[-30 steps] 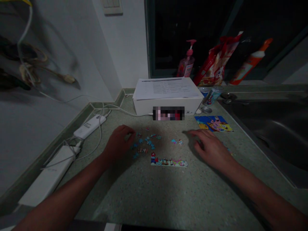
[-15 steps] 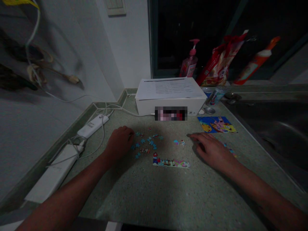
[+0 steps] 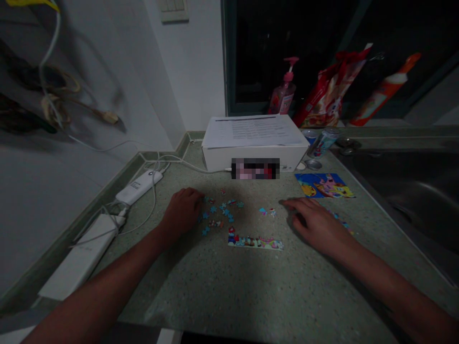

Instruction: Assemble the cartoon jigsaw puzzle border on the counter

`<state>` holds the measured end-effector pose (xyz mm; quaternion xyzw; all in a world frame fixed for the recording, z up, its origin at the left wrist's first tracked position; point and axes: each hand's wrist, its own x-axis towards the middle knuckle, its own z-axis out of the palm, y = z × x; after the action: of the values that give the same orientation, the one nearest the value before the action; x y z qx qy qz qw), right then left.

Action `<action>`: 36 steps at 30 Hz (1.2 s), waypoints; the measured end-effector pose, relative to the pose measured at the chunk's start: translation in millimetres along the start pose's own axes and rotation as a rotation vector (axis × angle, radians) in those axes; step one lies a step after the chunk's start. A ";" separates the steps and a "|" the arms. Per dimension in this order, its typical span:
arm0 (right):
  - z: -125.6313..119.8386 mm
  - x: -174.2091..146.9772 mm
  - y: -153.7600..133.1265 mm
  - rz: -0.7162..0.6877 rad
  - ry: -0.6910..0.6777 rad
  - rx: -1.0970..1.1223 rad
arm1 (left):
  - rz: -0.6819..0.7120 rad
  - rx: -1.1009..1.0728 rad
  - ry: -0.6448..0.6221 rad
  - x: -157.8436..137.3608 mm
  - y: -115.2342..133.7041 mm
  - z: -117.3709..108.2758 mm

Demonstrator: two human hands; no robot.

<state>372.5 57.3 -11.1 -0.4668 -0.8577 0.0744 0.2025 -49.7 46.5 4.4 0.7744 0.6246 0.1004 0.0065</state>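
One speckled green countertop (image 3: 222, 286) stretches beneath and in front of a white cardboard box (image 3: 215, 158), the landmark here. Well to the box's right is a steel sink (image 3: 405, 191). Two bare hands are in front of the box. The right hand (image 3: 315, 220), forward of the box's right end, is palm-down and fairly wide, thumb apart from the outstretched forefinger, with nothing visible between them. The left hand (image 3: 183, 208), forward of the box's left end, has its fingers curled at the edge of some puzzle pieces; whether it holds one, I cannot tell. A white power strip (image 3: 81, 263) lies well to the box's left, nearer the viewer. Behind the box's right end stand a red food bag (image 3: 328, 98) and a pink pump bottle (image 3: 282, 99). A blue cartoon picture card (image 3: 324, 185) lies forward and right of the box. Straight out from the box's front lies a joined puzzle strip (image 3: 255, 242); between strip and box, loose jigsaw pieces (image 3: 225, 211) are scattered, mostly left of centre.
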 end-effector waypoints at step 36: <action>-4.7 2.4 -9.3 0.005 0.030 0.024 | 0.261 -0.224 -0.133 -13.0 22.0 -18.2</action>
<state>366.1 53.8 -3.2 -0.4674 -0.8524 0.0783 0.2209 -33.9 27.0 23.3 0.8483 0.5018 0.1178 0.1210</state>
